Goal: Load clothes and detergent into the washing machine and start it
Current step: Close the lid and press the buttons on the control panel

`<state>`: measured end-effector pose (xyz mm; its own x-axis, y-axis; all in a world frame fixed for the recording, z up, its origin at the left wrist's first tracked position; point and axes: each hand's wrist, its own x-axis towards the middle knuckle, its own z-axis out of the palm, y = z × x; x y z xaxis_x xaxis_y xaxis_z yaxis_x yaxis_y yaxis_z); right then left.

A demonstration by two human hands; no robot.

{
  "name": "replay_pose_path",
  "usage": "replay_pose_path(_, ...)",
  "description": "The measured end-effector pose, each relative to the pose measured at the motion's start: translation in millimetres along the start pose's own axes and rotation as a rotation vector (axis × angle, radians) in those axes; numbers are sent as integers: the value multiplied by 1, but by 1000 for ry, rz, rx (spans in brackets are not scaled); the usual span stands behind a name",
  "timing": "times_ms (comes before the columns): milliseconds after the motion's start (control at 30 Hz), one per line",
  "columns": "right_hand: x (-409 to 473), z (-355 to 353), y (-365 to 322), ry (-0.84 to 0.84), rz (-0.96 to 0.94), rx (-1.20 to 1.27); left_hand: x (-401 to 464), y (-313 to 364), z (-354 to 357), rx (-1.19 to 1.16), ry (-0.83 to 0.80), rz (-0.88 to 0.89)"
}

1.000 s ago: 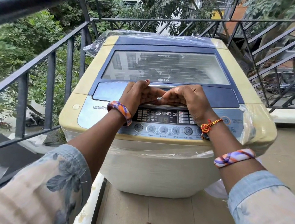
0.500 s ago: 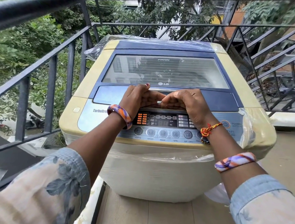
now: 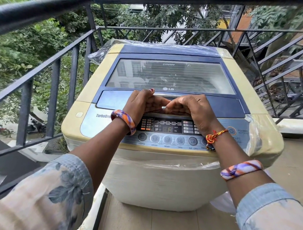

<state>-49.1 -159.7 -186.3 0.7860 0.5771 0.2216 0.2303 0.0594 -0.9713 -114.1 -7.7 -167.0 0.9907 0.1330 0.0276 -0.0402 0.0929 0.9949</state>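
Gripping the front edge of the lid (image 3: 171, 77), both hands sit side by side at the centre of the frame. The left hand (image 3: 140, 105) has its fingers curled under the lid's handle recess, thumb up against the chrome strip below the LG mark; the right hand (image 3: 194, 109) mirrors it, fingers hooked into the same recess, the two sets of fingertips nearly meeting. A ring shows between them. The lid lies flat and closed on the washer (image 3: 162, 176), which fills the middle of the frame and is wrapped in clear plastic film (image 3: 255, 135). The control panel (image 3: 167, 131) lies just below the hands, its display lit, with a row of round buttons along its lower edge. Each wrist carries an orange-and-purple bangle (image 3: 124, 119); the right wrist also has a red-and-yellow thread (image 3: 214, 136). A dark metal railing (image 3: 51, 46) runs across the upper left and behind the washer, with green foliage (image 3: 19, 57) beyond. Tiled floor (image 3: 142, 222) fills the lower centre.
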Motion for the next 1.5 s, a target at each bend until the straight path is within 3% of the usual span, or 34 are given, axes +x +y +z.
replay_pose_path(1500,2,-3,4,-10,-9,7,3,-3,-1,-40,5,-21)
